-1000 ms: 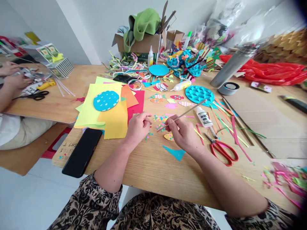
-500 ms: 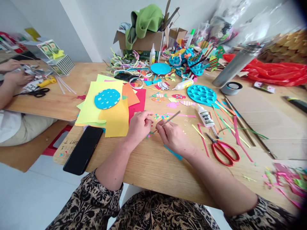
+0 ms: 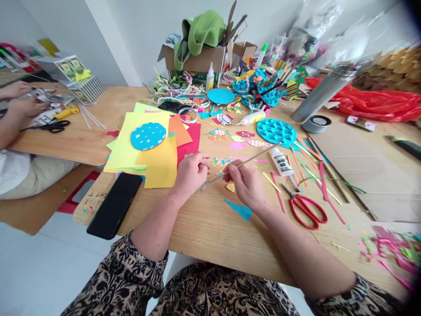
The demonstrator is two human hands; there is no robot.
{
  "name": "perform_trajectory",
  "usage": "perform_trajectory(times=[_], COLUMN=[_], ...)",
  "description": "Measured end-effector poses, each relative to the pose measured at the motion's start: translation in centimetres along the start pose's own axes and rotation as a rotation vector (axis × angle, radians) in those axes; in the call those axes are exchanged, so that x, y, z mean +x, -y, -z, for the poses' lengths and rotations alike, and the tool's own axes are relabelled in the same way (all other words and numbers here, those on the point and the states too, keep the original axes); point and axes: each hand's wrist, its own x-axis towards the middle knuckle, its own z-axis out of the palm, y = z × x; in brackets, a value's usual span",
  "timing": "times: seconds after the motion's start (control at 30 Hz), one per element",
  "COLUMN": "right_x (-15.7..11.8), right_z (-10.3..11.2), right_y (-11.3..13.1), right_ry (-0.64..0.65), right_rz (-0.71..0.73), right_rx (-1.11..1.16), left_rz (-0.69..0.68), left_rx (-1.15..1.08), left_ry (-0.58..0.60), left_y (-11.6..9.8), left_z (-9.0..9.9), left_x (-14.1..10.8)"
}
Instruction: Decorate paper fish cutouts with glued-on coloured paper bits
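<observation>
My right hand is closed around a thin stick, which slants from small paper dots on the table up towards the right. Under that hand, a small yellow paper fish is partly covered, and a blue paper scrap lies nearer me. To the left, my left hand rests with its fingers curled together; whatever they may pinch is hidden. Tiny coloured paper pieces are scattered between and beyond the hands. Several paper fish lie just behind them.
Coloured sheets bear a blue spotted oval; a phone lies in front. Rightward are a glue bottle, red-handled scissors, paper strips and cardboard. A metal flask stands behind. Another person's hands are far left.
My right hand has shifted right, and the stick now lies flatter, with more of it showing. The yellow fish and more of the blue scrap have come into view. My left hand has barely moved.
</observation>
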Motion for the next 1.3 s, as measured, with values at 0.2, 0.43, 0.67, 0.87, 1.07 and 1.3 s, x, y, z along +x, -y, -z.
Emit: perform_trajectory(times=[0.2,0.43,0.67,0.87,1.07,1.3], right_x=[0.7,-0.4,-3.0,-3.8,-3.9,-4.0], right_z=[1.0,4.0,5.4,5.0,5.0,4.8], right_y=[-0.4,-1.6,-1.7,-2.2,-2.8,-3.0], right_ry=[-0.117,-0.259,-0.297,-0.267,-0.228,-0.211], right_rz=[-0.154,-0.151,-0.103,-0.028,0.031,0.055], right_rx=[0.300,0.253,-0.013,-0.141,-0.256,-0.289], left_rz=[-0.012,-0.121,-0.459,-0.531,-0.546,-0.543], left_rx=[0.008,0.003,0.054,0.088,0.126,0.147], left_ry=[0.011,0.086,0.284,0.417,0.450,0.484], left_y=[0.1,0.2,-1.1,-1.3,-1.1,-1.1], left_z=[0.0,-0.8,-1.8,-2.4,-2.8,-2.8], left_x=[0.0,-0.4,-1.6,-2.2,-2.3,-2.3])
